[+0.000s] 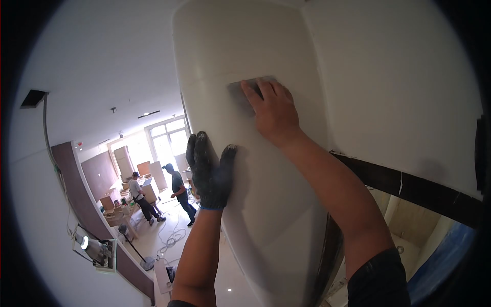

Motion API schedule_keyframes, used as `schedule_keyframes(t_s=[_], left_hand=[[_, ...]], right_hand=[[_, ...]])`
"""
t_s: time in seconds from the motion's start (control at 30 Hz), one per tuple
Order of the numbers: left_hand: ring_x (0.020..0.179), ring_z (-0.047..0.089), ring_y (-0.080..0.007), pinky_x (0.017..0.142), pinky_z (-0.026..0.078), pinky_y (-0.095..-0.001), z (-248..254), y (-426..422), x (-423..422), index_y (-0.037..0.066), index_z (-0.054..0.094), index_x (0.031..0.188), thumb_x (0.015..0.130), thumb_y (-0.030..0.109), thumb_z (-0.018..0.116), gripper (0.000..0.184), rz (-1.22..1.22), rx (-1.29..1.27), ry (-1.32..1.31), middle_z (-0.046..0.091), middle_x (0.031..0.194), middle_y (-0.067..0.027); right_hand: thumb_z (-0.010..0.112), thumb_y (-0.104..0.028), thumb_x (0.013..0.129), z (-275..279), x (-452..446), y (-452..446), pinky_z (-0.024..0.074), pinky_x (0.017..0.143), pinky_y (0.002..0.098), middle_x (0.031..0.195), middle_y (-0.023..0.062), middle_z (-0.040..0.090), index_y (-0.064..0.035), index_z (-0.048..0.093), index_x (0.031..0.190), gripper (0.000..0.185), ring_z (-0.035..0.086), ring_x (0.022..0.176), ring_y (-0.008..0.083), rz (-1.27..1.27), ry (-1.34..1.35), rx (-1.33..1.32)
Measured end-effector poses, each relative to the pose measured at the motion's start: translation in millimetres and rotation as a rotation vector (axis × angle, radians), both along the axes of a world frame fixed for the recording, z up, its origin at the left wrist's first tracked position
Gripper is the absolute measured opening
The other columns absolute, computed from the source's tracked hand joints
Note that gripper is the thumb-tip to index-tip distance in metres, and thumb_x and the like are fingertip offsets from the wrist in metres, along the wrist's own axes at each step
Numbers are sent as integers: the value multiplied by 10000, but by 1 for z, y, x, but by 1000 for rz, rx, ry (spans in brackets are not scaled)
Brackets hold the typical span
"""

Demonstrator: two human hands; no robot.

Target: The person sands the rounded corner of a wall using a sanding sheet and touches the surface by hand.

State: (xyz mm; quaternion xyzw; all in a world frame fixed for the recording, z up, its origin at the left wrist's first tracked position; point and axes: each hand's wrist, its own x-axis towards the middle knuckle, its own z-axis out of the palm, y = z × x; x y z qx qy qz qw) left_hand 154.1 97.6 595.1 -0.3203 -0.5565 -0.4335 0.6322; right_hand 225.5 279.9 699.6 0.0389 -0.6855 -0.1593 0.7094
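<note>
My bare right hand (276, 111) presses a flat grey piece of sandpaper (236, 93) against the upper part of a pale wall panel (245, 46). The fingers lie bent over the sandpaper, and the part under them is hidden. Lower and to the left, my left hand (210, 176) wears a dark glove with a blue cuff. It rests against the panel near its left edge, thumb spread from the fingers, holding nothing.
A dark beam (409, 181) crosses below the right wall. At lower left a lit lamp (92, 248) is fixed by a wall opening. Two people (179, 192) stand in the room beyond, near a work table and loose cables (174, 238) on the floor.
</note>
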Motion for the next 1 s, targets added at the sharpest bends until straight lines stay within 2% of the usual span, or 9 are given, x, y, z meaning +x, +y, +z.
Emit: schedule_keyframes(t_s=[0.17, 0.27, 0.47, 0.57, 0.67, 0.77, 0.87, 1.0], left_hand=[[1437, 499, -381, 1185, 435, -474, 0, 1, -1, 26, 566, 1471, 850, 242, 905, 739, -29, 11, 10, 529, 1511, -217], [1434, 476, -419, 1191, 400, -516, -1, -1, -2, -9, 480, 1500, 928, 384, 825, 775, 20, -41, -21, 512, 1511, -248], [1424, 483, -423, 1183, 408, -521, -1, -3, -2, -1, 481, 1496, 930, 400, 822, 773, 32, -49, -3, 515, 1505, -250], [1420, 487, -422, 1180, 412, -522, 1, -2, 1, 0, 484, 1490, 929, 404, 823, 771, 37, -42, -15, 516, 1503, -248], [1417, 489, -418, 1179, 413, -521, -1, -2, 1, -1, 486, 1484, 922, 400, 830, 771, 46, -35, -3, 521, 1497, -243], [1415, 490, -415, 1179, 414, -519, -2, -1, -2, -1, 488, 1478, 913, 374, 843, 765, 20, -25, 23, 522, 1492, -238], [1409, 528, -386, 1157, 464, -483, -1, -1, 0, 36, 574, 1464, 862, 323, 896, 741, 2, 8, -13, 527, 1493, -221], [1415, 519, -386, 1162, 461, -479, -2, 0, -4, 30, 571, 1461, 870, 327, 889, 734, -1, 11, 0, 517, 1498, -222]], right_hand=[[649, -45, 902, 13, 8, 5, 477, 1108, 513, 1402, 145, 599, -175, 600, 1497, 611, 572, 1276, 336, 12, -28, -106], [652, -34, 898, 9, 8, 7, 478, 1113, 505, 1397, 135, 604, -174, 596, 1500, 621, 571, 1283, 333, -26, -23, -78], [634, -12, 910, 17, 14, 14, 476, 1124, 496, 1408, 125, 599, -184, 582, 1516, 632, 550, 1329, 328, -59, -98, -142], [590, -123, 987, 18, 10, 26, 484, 1095, 531, 1396, 173, 613, -145, 596, 1495, 509, 572, 1298, 364, -38, -28, -51], [619, 11, 911, 19, 12, 24, 471, 1134, 492, 1407, 121, 601, -186, 576, 1524, 645, 549, 1333, 320, -38, -69, -146], [614, 21, 909, 13, 11, 27, 480, 1128, 484, 1399, 114, 607, -192, 582, 1521, 649, 557, 1324, 315, -51, -35, -107], [613, 24, 907, 21, 12, 36, 482, 1127, 475, 1400, 112, 608, -202, 584, 1521, 655, 551, 1335, 313, -63, -53, -130], [614, 24, 907, 19, 10, 40, 489, 1120, 470, 1396, 104, 610, -209, 591, 1515, 652, 555, 1333, 308, -57, -25, -117]])
